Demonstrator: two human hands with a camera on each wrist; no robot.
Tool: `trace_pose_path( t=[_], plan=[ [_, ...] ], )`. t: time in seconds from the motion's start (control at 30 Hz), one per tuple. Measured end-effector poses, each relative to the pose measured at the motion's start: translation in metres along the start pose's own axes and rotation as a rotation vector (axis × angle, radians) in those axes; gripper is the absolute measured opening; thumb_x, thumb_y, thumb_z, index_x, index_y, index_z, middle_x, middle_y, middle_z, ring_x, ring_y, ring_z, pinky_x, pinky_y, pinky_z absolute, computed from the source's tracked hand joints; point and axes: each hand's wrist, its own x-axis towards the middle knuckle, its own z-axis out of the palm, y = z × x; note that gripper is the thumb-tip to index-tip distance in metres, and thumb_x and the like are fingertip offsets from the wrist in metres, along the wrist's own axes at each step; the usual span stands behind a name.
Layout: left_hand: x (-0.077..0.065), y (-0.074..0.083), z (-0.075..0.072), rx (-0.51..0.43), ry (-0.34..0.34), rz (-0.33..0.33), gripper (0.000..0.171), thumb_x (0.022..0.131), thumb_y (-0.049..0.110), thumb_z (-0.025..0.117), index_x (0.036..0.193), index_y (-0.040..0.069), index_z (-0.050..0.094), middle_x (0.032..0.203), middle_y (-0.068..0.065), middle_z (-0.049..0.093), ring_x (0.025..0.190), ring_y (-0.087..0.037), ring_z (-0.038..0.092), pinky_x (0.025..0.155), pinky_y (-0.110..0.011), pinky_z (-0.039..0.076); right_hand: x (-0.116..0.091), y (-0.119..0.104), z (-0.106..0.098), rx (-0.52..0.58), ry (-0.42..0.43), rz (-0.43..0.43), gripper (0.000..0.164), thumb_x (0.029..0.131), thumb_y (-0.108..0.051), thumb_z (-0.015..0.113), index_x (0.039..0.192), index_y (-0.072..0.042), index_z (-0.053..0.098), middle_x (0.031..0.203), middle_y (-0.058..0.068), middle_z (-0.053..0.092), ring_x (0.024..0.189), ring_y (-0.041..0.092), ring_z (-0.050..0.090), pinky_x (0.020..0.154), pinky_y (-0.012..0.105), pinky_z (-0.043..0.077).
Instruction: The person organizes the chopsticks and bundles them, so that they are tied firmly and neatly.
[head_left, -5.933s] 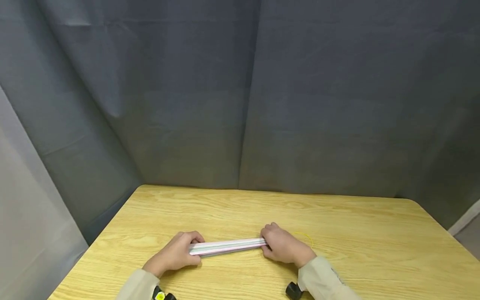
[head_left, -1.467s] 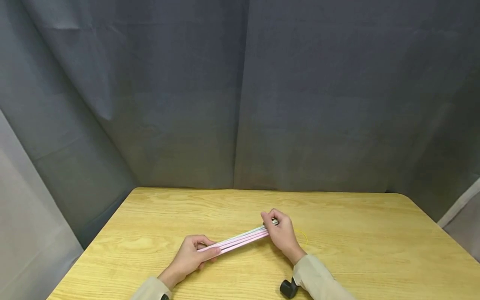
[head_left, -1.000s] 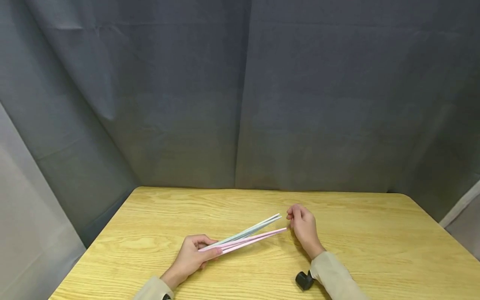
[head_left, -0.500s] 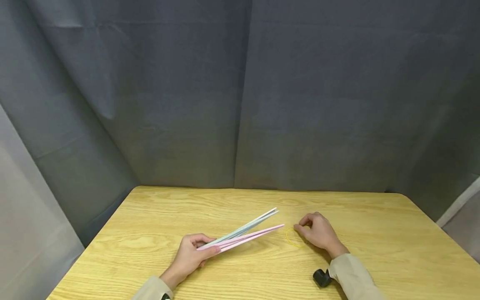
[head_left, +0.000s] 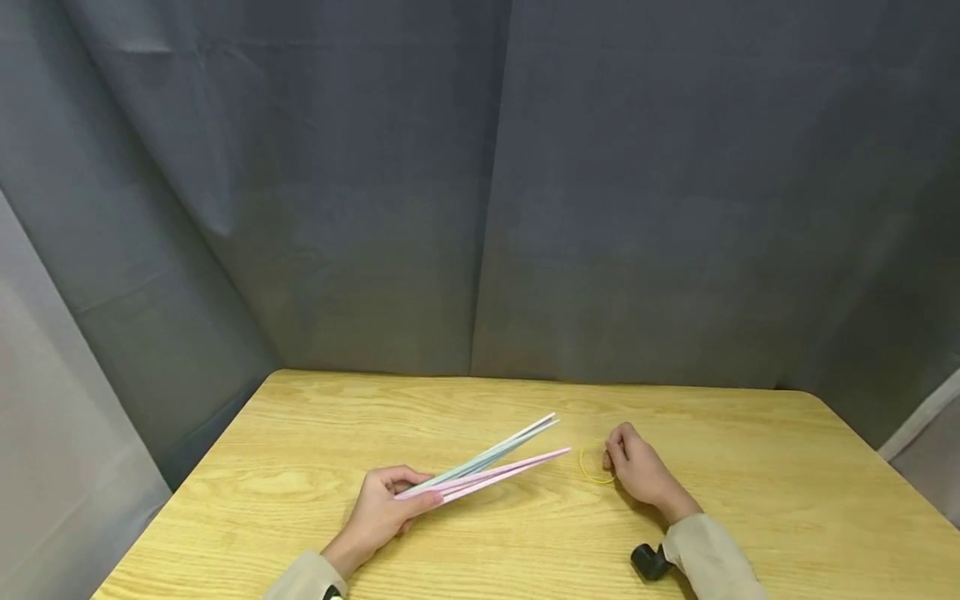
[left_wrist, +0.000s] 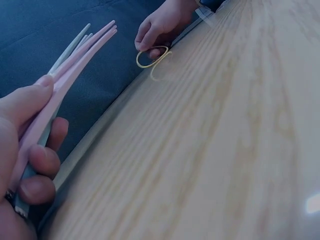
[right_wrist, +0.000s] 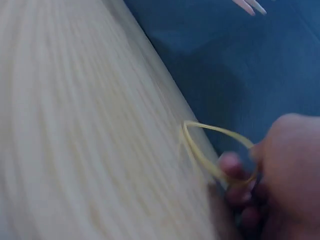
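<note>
My left hand [head_left: 375,510] grips a bundle of pink and pale blue-green chopsticks [head_left: 517,474], thumb on top and fingers curled beneath. Their far ends fan apart into a pink group and a bluish group, pointing up and to the right. In the left wrist view, the pink chopsticks [left_wrist: 75,75] lie in front of the greenish ones. To the right, a thin yellow rubber band [head_left: 584,472] hangs as a loop from my right hand [head_left: 643,473], pinched between thumb and fingers. The right wrist view shows this rubber band [right_wrist: 196,150] stretching out from the fingertips, low over the wood.
Both hands are over a wood-grain table [head_left: 465,558] with rounded back corners. Dark grey curtains [head_left: 375,208] stand behind it, and a paler cloth hangs at the left. A black camera mount [head_left: 649,562] sits at the right wrist.
The right hand has let go of the chopsticks' far ends, moved right and picked up the rubber band from the table. The chopsticks have fanned out in the left hand.
</note>
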Motion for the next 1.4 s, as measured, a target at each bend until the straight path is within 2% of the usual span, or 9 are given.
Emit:
trace_pose_path(
  t=[0.17, 0.3, 0.4, 0.57, 0.8, 0.93, 1.1, 1.23, 1.4],
  plan=[
    [0.0, 0.002, 0.001, 0.0, -0.002, -0.006, 0.035, 0.079, 0.006, 0.077, 0.106, -0.012, 0.065, 0.079, -0.012, 0.071, 0.041, -0.002, 0.04, 0.039, -0.014, 0.032, 0.003, 0.009, -0.001, 0.29, 0.088, 0.03, 0.015, 0.105, -0.006, 0.035, 0.095, 0.004, 0.039, 0.073, 0.011, 0.055, 0.067, 0.013, 0.052, 0.065, 0.024, 0.045],
    [0.0, 0.003, 0.001, 0.012, 0.0, -0.028, 0.035, 0.079, 0.007, 0.078, 0.106, -0.012, 0.066, 0.083, -0.018, 0.071, 0.041, -0.002, 0.04, 0.039, -0.013, 0.033, 0.003, 0.008, -0.003, 0.492, 0.127, 0.097, 0.016, 0.105, -0.011, 0.037, 0.099, 0.002, 0.041, 0.077, 0.005, 0.054, 0.071, 0.014, 0.054, 0.069, 0.025, 0.047],
    [0.0, 0.004, 0.001, 0.027, -0.002, -0.032, 0.035, 0.078, 0.008, 0.079, 0.105, -0.011, 0.066, 0.084, -0.02, 0.071, 0.041, -0.002, 0.04, 0.039, -0.014, 0.033, 0.002, 0.007, -0.006, 0.679, 0.116, 0.117, 0.018, 0.106, -0.018, 0.035, 0.102, -0.002, 0.042, 0.079, -0.001, 0.053, 0.074, 0.012, 0.055, 0.071, 0.026, 0.049],
    [0.0, 0.004, 0.0, 0.04, 0.006, -0.039, 0.035, 0.078, 0.008, 0.079, 0.104, -0.01, 0.067, 0.077, -0.013, 0.071, 0.041, -0.002, 0.041, 0.039, -0.014, 0.033, 0.001, 0.006, -0.008, 0.963, 0.02, 0.098, 0.012, 0.107, -0.014, 0.027, 0.112, -0.008, 0.037, 0.086, -0.005, 0.06, 0.08, 0.01, 0.06, 0.076, 0.028, 0.053],
    [0.001, 0.002, 0.0, 0.037, 0.007, -0.049, 0.036, 0.077, 0.009, 0.08, 0.105, -0.01, 0.067, 0.08, -0.012, 0.072, 0.04, -0.002, 0.041, 0.039, -0.014, 0.034, 0.001, 0.009, -0.006, 0.998, -0.02, -0.061, 0.019, 0.098, 0.009, 0.042, 0.106, -0.005, 0.033, 0.095, -0.004, 0.067, 0.08, 0.01, 0.066, 0.066, 0.023, 0.055],
    [0.001, 0.0, 0.001, 0.034, 0.006, -0.043, 0.035, 0.077, 0.009, 0.08, 0.105, -0.009, 0.067, 0.088, -0.016, 0.072, 0.041, -0.002, 0.042, 0.039, -0.014, 0.035, 0.001, 0.01, -0.005, 1.004, 0.02, -0.055, 0.017, 0.096, 0.005, 0.051, 0.095, -0.009, 0.041, 0.097, -0.004, 0.07, 0.074, 0.009, 0.066, 0.059, 0.019, 0.051],
    [0.002, 0.0, 0.001, 0.038, 0.01, -0.04, 0.035, 0.077, 0.007, 0.08, 0.105, -0.01, 0.067, 0.09, -0.021, 0.071, 0.04, -0.002, 0.041, 0.039, -0.014, 0.034, 0.001, 0.009, -0.003, 0.919, 0.091, -0.043, 0.01, 0.097, -0.007, 0.057, 0.087, -0.01, 0.057, 0.094, -0.004, 0.072, 0.069, 0.008, 0.065, 0.059, 0.018, 0.052],
    [0.001, 0.001, 0.001, 0.046, 0.011, -0.052, 0.035, 0.077, 0.008, 0.08, 0.105, -0.009, 0.067, 0.091, -0.024, 0.07, 0.04, -0.002, 0.041, 0.039, -0.014, 0.034, 0.002, 0.007, 0.0, 0.875, 0.098, -0.101, 0.013, 0.097, -0.009, 0.056, 0.099, -0.013, 0.068, 0.096, -0.005, 0.074, 0.069, 0.009, 0.067, 0.059, 0.019, 0.054],
    [0.001, 0.002, 0.001, 0.052, 0.011, -0.062, 0.035, 0.077, 0.009, 0.08, 0.105, -0.009, 0.067, 0.092, -0.025, 0.07, 0.04, -0.002, 0.04, 0.039, -0.014, 0.034, -0.001, 0.0, 0.001, 0.788, 0.031, -0.15, 0.026, 0.098, -0.007, 0.054, 0.121, -0.019, 0.061, 0.106, -0.007, 0.072, 0.077, 0.013, 0.07, 0.059, 0.024, 0.056]
  ],
)
